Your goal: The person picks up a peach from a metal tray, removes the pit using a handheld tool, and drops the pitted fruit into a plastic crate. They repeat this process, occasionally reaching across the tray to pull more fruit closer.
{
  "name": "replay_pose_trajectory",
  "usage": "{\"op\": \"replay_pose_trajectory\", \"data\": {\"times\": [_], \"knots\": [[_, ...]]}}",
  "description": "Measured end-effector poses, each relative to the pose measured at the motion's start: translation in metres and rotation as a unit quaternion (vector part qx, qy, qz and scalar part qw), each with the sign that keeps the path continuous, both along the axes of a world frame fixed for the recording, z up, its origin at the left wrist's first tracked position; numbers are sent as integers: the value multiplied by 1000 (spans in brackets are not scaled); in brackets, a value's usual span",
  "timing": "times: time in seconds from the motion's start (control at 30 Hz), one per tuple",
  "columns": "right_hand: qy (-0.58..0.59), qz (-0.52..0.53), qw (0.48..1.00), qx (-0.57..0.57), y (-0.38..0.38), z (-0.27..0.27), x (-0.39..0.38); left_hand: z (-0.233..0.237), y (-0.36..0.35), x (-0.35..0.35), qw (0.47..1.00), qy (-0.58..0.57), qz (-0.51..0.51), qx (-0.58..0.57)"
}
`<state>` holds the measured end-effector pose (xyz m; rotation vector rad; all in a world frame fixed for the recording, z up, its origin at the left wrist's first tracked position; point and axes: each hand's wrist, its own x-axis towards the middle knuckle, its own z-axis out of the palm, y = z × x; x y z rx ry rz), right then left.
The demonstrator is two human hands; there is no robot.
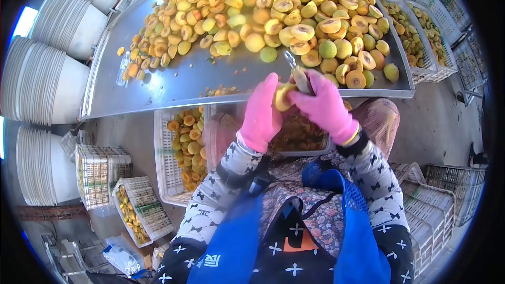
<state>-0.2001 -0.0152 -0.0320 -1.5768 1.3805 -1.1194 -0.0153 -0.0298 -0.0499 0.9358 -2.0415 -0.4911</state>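
Note:
Both my hands wear pink gloves. My left hand (260,113) grips a yellow fruit (282,96) just in front of the metal table's near edge. My right hand (326,106) holds a small metal pitting tool (298,73), its tip pressed against the fruit. Behind the hands, a large heap of whole and halved yellow-green fruits (273,10) covers the metal table (173,81). Below my hands, on my lap, sits a tray of dark pits and scraps (300,135).
A white crate of halved fruit (185,147) stands under the table at left. More crates of fruit (415,37) sit at right. Stacks of white tubs (47,81) line the left side. Empty crates (442,200) stand at lower right.

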Motion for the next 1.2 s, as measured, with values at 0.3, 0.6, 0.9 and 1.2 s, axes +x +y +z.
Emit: {"op": "replay_pose_trajectory", "data": {"times": [0.3, 0.6, 0.9, 1.2], "knots": [[143, -108, 953, -245, 39, 27, 14, 60, 13, 3, 890, 343, -67, 293], [368, -36, 914, -168, 51, 29, 10, 58, 17, -9, 642, 597, -160, 454], [441, 1, 884, -155, 47, 24, 11, 49, 20, -14, 680, 577, -105, 441], [244, 77, 965, -50, 58, 19, 28, 37, 22, -21, 679, 589, -41, 437]]}}
